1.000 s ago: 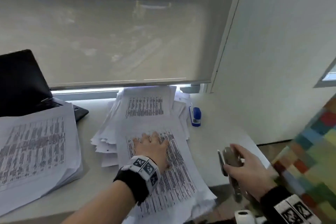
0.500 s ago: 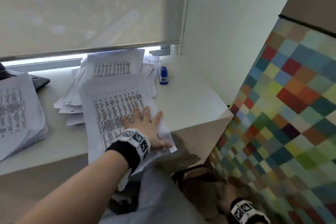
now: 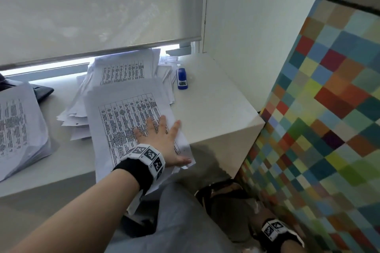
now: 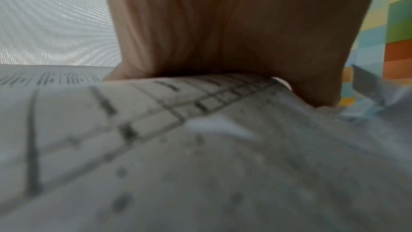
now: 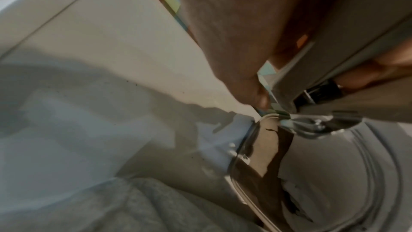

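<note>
since a second ago the right hand [image 5: 234, 27] has dropped from desk height to below the edge of the desk [image 3: 216, 109], taking the grey stapler [image 5: 330, 54] with it. the left hand [image 3: 162, 139] has slid from the middle of the printed sheets [image 3: 123, 115] to their near right corner. the left hand lies flat, fingers straight and spread, palm pressing the top sheet, thumb stretched along the corner that overhangs the desk edge (the left wrist view shows the paper bulging up just behind the palm). the right hand is curled round the grey stapler, thumb on one side; the head view shows only its wristband, low and to the right of the left forearm. beyond the left hand a second pile of printouts [image 3: 125, 68] fans out, and a blue stapler [image 3: 181, 78] lies ahead and to the right of it. well to the left of that hand sits another thick stack [image 3: 18, 125].
</note>
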### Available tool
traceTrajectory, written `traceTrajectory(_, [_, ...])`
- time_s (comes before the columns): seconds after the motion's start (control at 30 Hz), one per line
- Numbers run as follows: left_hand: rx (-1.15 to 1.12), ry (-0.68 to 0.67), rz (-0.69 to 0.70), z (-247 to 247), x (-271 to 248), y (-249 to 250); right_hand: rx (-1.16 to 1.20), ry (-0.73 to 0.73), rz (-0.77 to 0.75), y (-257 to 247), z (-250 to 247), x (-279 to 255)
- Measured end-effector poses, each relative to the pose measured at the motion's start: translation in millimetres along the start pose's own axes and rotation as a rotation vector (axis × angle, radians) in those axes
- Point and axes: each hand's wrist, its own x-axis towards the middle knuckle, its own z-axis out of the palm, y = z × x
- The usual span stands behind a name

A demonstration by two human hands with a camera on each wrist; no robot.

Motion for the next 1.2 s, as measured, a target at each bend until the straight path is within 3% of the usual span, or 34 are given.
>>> traceTrajectory(0.17, [0.011,-0.009,0.009,-3.9,-2.3,0.2,0.12,-0.029,-0.054,-46.0,-42.6,-46.1])
traceTrajectory(0.3, [0.004,-0.047,0.059,-17.0,-0.7,-6.0,0.461,0.13,-0.366,-102.0,-116.7,-108.3])
traceTrajectory(0.37, [-0.023,-0.053,0.104,-31.5,1.8,-14.3,0.428,0.223,-0.535,-135.0,-159.3,-141.3])
traceTrajectory(0.43, [-0.011,-0.023,0.148,-46.2,2.3,-24.1,0.309,0.324,-0.6,-168.2,-192.1,-152.3])
traceTrajectory(0.53, [0.026,0.033,0.184,-56.0,4.0,-37.5,0.106,0.401,-0.505,-215.1,-213.1,-132.5])
traceTrajectory(0.67, [-0.038,0.039,0.223,-55.2,3.6,-47.4,0.04,0.415,-0.411,-263.3,-209.9,-92.7])
traceTrajectory(0.87, [-0.181,0.058,0.229,-51.6,4.3,-67.4,0.06,0.445,-0.447,-327.1,-202.7,-78.5])
traceTrajectory(1.0, [-0.294,0.113,0.217,-55.4,3.9,-85.9,0.042,0.572,-0.547,-364.8,-204.1,-79.3])
traceTrajectory(1.1, [-0.409,0.35,0.102,-60.2,3.3,-103.0,0.109,0.526,-0.712,-399.7,-203.6,-76.9])
traceTrajectory(1.2, [-0.502,0.478,-0.216,-63.0,6.0,-131.0,0.133,0.41,-0.628,-429.5,-200.0,-66.0])
